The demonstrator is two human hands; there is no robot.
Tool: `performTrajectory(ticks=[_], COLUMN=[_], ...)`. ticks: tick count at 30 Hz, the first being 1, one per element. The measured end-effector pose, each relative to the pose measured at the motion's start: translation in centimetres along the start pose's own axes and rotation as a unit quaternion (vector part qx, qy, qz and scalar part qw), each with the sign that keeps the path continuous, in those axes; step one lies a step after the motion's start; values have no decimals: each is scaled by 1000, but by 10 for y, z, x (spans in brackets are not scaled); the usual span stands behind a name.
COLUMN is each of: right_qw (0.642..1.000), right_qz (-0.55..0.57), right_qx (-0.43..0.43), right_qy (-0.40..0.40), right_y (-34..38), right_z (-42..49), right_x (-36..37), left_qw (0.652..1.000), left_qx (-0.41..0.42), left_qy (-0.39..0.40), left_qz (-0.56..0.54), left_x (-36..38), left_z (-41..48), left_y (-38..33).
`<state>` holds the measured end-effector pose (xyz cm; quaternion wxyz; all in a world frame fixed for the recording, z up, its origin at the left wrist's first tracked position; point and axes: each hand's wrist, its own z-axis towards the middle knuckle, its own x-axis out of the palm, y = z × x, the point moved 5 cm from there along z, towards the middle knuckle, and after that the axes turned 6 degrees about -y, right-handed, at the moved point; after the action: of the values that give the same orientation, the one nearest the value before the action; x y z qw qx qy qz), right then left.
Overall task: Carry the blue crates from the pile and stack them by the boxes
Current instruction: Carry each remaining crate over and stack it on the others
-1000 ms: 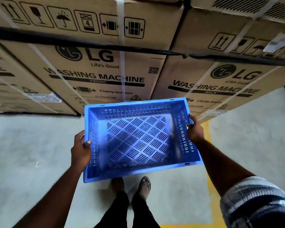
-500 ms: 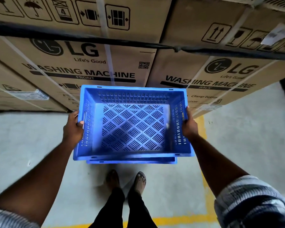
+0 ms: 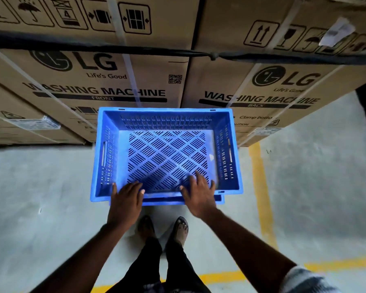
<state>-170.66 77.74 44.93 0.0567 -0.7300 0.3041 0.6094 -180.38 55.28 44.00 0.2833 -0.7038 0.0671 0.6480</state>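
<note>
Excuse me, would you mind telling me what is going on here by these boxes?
A person is stacking blue crates in front of the washing machine boxes. The top crate sits on a lower crate, whose edge shows beneath it. The left hand and right hand are at the top crate's near rim, fingers spread and gripping nothing.

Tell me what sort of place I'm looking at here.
Most likely a warehouse or appliance storeroom: stacked washing machine cartons, a bare concrete floor with yellow painted lines, and a blue crate standing by the cartons.
</note>
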Motion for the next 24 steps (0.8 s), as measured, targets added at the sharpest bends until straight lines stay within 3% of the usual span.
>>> performTrajectory(ticks=[8,24], right_qw=[995,996], right_qz=[-31,-63], right_qx=[-85,-64], right_qy=[-30,-1], right_y=[-7,1], right_z=[-11,-11], right_x=[3,6], left_qw=[998,999], left_qx=[59,32], left_qy=[1,-5], left_qz=[1,-29], left_x=[8,13], left_z=[-2,4], left_y=[-26,-24])
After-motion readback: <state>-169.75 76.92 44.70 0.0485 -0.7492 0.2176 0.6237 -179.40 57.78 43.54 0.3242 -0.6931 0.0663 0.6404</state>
